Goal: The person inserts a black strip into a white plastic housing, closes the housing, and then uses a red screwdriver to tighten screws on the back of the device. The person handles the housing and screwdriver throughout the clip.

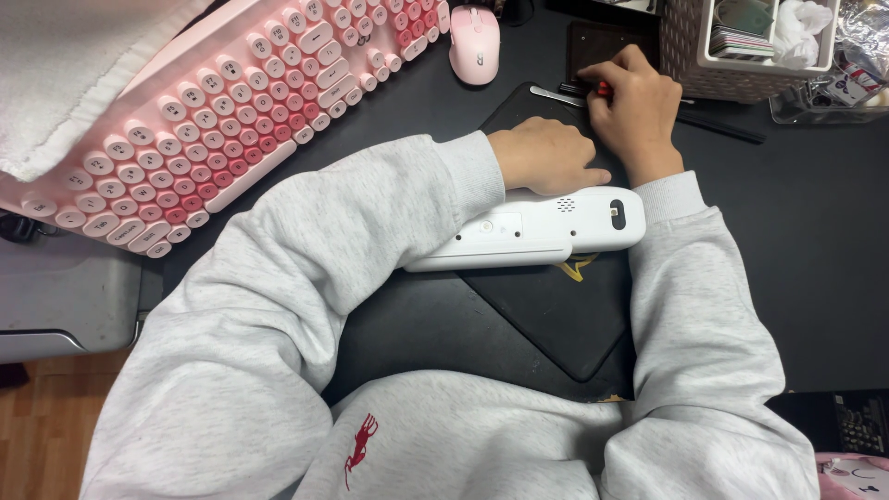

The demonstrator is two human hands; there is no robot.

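A white handset-shaped device [537, 231] lies face down across a black mat [565, 324] on the dark desk. My left hand [546, 156] rests closed on the mat just above the device, touching its upper edge. Farther up the mat, my right hand [634, 106] pinches a small red-tipped tool [603, 90], next to a thin metal strip [556, 95]. What sits under the fingers is hidden. Both arms are in grey sleeves.
A pink round-key keyboard [222, 111] lies at the upper left, with a pink mouse [474, 42] beside it. A white woven basket [732, 46] with cards stands at the upper right. A white towel [74, 65] covers the far left corner.
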